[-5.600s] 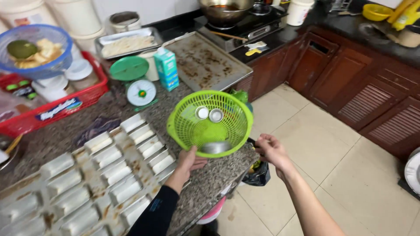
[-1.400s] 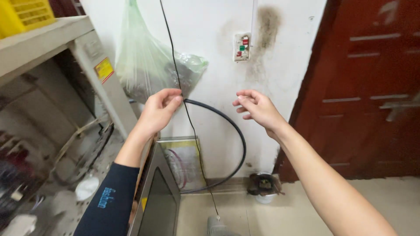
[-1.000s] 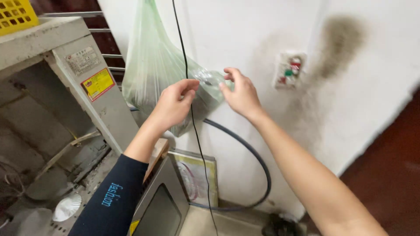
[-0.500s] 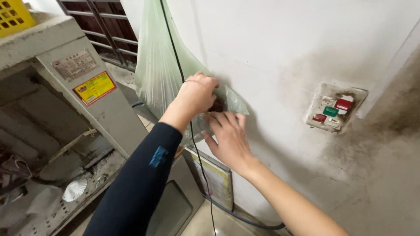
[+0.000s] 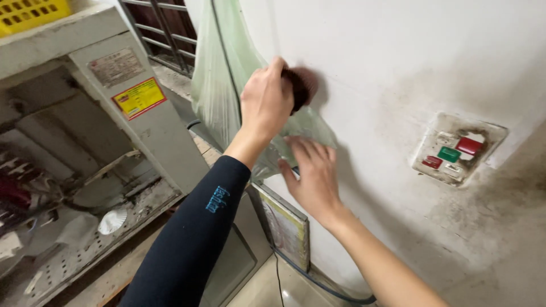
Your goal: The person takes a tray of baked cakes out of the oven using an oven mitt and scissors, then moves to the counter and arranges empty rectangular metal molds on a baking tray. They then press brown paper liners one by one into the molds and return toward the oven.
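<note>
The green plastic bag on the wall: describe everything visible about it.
The green plastic bag is thin, translucent and pale green, wrinkled film hanging against the white wall beside a grey machine cabinet. A thin dark cord runs down across it. The left hand grips its upper side near a dark patch, while the right hand presses its lower corner.

Grey metal machine (image 5: 131, 125) left; wall switch plate (image 5: 455, 154); yellow crate (image 5: 31, 11).
</note>
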